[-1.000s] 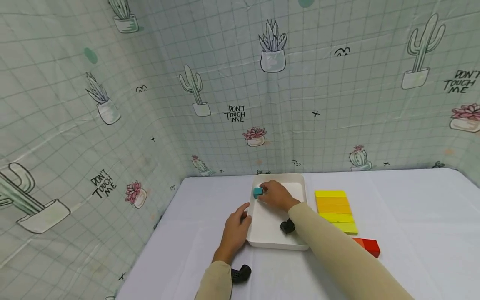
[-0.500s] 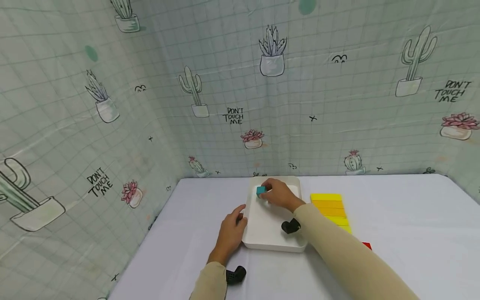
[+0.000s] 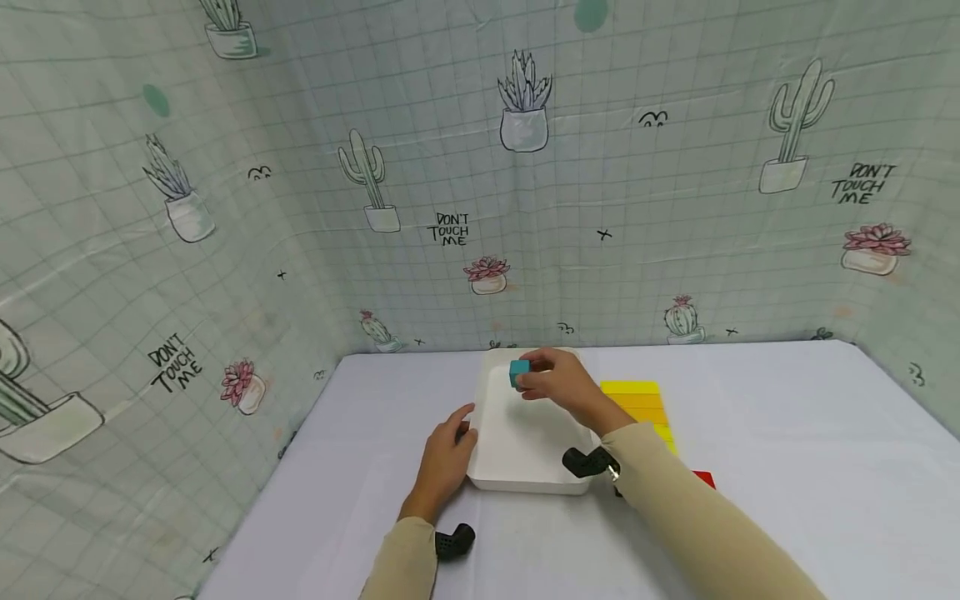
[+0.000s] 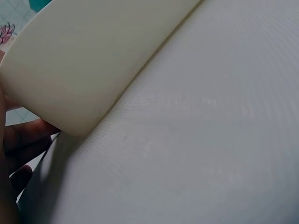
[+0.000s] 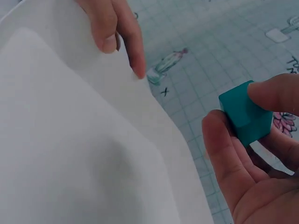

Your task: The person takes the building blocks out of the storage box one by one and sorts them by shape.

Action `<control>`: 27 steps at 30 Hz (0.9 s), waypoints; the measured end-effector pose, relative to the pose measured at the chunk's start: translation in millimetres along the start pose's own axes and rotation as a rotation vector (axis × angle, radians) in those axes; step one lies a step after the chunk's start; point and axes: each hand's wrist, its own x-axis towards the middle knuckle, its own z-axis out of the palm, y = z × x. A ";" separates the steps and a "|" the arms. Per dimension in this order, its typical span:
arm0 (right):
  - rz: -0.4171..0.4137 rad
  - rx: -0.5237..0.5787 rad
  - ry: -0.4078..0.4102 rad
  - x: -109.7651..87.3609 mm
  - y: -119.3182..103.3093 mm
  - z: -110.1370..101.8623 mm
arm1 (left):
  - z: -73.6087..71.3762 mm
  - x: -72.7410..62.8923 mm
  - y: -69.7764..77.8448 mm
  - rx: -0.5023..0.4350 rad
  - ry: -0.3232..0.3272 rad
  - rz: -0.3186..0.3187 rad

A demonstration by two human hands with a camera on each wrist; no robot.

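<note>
My right hand (image 3: 562, 383) pinches a small teal block (image 3: 519, 372) between thumb and fingertips, above the far part of a white rectangular tray (image 3: 525, 433). In the right wrist view the teal block (image 5: 246, 113) shows flat faces and sharp edges, thumb on one side, fingers on the other. My left hand (image 3: 442, 458) rests against the tray's left side, its thumb and fingertips right at the rim. Fingers (image 4: 28, 135) lie by the tray's outer wall (image 4: 93, 60) in the left wrist view; part of that hand is out of frame.
Yellow and orange blocks (image 3: 630, 389) lie in a row right of the tray, partly hidden by the right forearm. A red block (image 3: 705, 478) peeks out nearer me. A white cloth covers the table (image 3: 765, 417); a cactus-print curtain (image 3: 630, 183) hangs behind it.
The right hand has raised the teal block from near the tray's floor to above it. The left hand keeps its place at the tray's side. The head view has shifted slightly.
</note>
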 end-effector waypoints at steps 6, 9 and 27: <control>-0.002 -0.021 0.029 -18.5 0.4 -4.4 | -1.6 -1.6 -0.8 -0.010 -0.005 0.003; 0.001 -0.018 0.040 -28.1 1.5 -8.7 | -1.4 -2.1 -0.2 -0.016 -0.015 0.016; -0.014 -0.076 0.159 -82.6 -4.6 -51.8 | -3.0 0.6 1.2 -0.019 -0.008 0.015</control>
